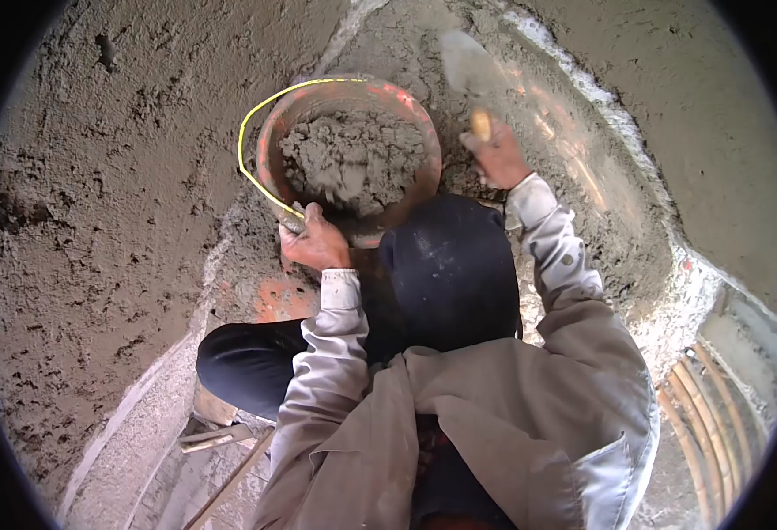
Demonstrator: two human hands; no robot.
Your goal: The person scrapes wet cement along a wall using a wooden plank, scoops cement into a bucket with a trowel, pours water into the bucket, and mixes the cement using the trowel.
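A round reddish basin (434, 146) caked with grey mortar stands in front of me, tilted slightly. Wet, lumpy mortar (353, 159) fills much of it. My left hand (316, 240) is closed on the near left rim, where one end of a thin yellow cord or wire handle (242, 141) meets it. To the right of the basin, my right hand (500, 155) is closed round the yellowish handle of a trowel (470, 62). The trowel's blade points away from me over the mortar-covered ground and is blurred.
Rough grey plaster covers the wall or slope on the left (124, 177) and another surface on the right (689, 79). Pale ridges border both. Wooden pieces (221, 437) lie at lower left; several curved rods or pipes (702, 424) are at lower right. My bent knee (252, 367) is below the basin.
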